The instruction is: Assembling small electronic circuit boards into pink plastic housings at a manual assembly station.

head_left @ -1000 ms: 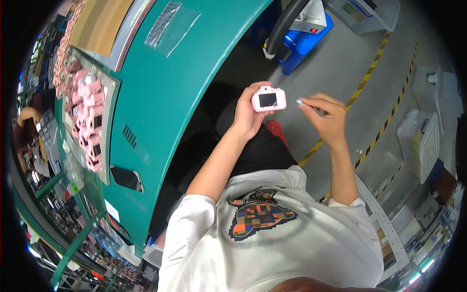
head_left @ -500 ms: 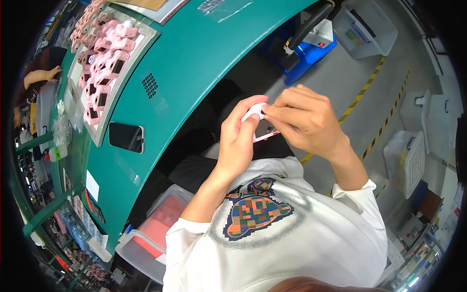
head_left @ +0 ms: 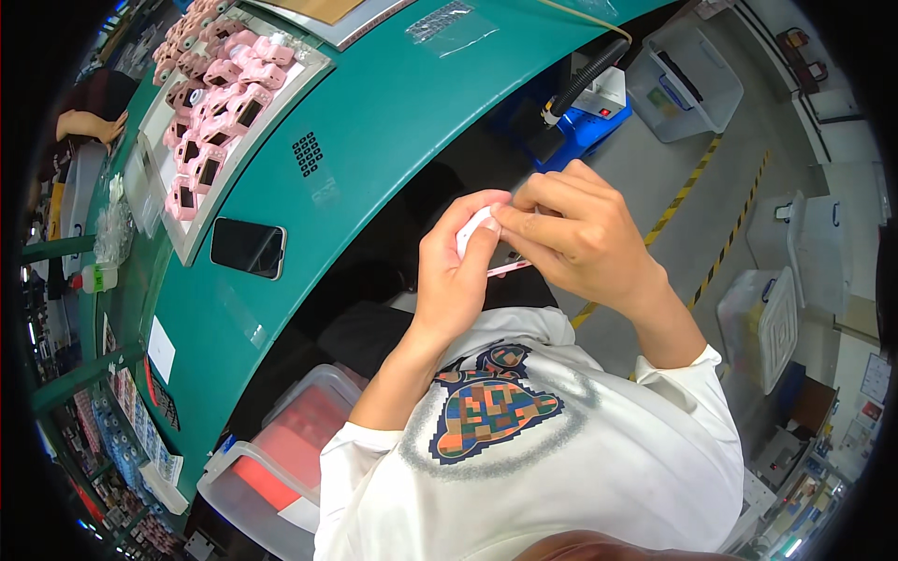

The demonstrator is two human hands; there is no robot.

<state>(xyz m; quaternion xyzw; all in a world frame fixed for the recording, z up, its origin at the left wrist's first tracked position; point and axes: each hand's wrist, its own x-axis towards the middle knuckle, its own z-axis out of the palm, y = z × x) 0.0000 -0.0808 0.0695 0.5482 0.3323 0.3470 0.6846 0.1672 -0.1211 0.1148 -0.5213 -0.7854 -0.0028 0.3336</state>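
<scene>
Above my lap, my left hand is closed round a small white-and-pink plastic piece, its thumb lying across the top. My right hand is closed too, its thumb and fingertips pinched together against the upper right side of that piece. Whatever sits between those fingertips is hidden. A thin pink edge shows below, between the two hands. Most of the piece is covered by fingers, so its exact kind cannot be told.
On the green table, pink toy cameras crowd a tray near a black phone and small black stickers. A black hose rises by a blue stool. Plastic bins flank me. Another person's hand is far left.
The view has turned slightly. My right fingertips have closed in on the piece, and the dark round spot seen on it before is now covered. My left hand keeps its hold.
</scene>
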